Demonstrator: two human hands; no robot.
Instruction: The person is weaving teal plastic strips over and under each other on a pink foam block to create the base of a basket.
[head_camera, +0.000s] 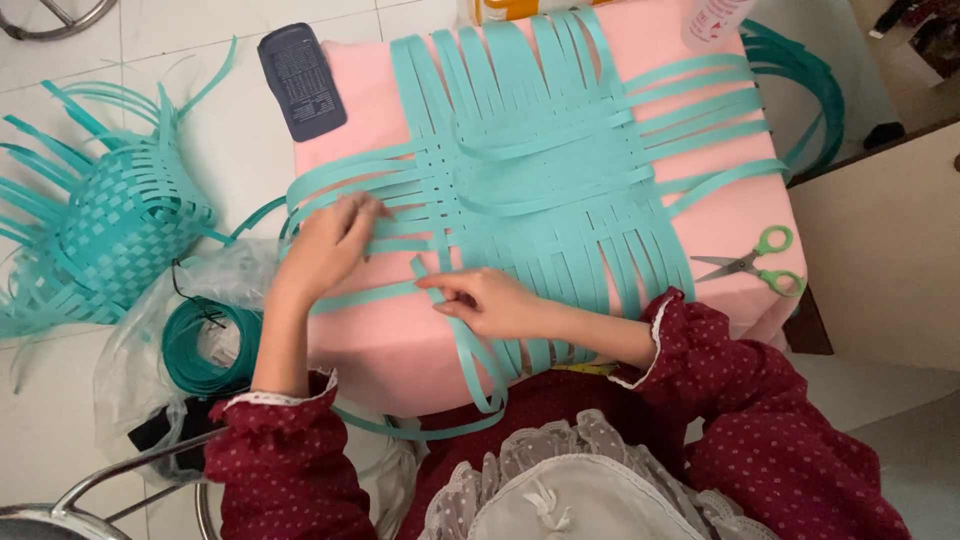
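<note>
A flat mat of woven teal strips (540, 170) lies across a pink cushion-like block (400, 345) that fills the middle of the view, loose strip ends fanning off every side. The left hand (330, 245) sits at about nine o'clock of the weave, fingers curled down and pinching the horizontal strips at the mat's left edge. The right hand (490, 300) lies just beside it at about seven o'clock, thumb and forefinger closed on a single loose teal strip (470, 350) that runs down over the block's near edge and loops back below. Green-handled scissors (755, 265) rest on the block at four o'clock of the mat, blades parted. A dark rectangular calculator-like device (302, 82) lies on the white floor at eleven o'clock. Far out at nine o'clock stands a half-made teal basket (120, 225) with strips sticking up, and below it a coil of teal strip (205, 345) rests on clear plastic bag (130, 370).
</note>
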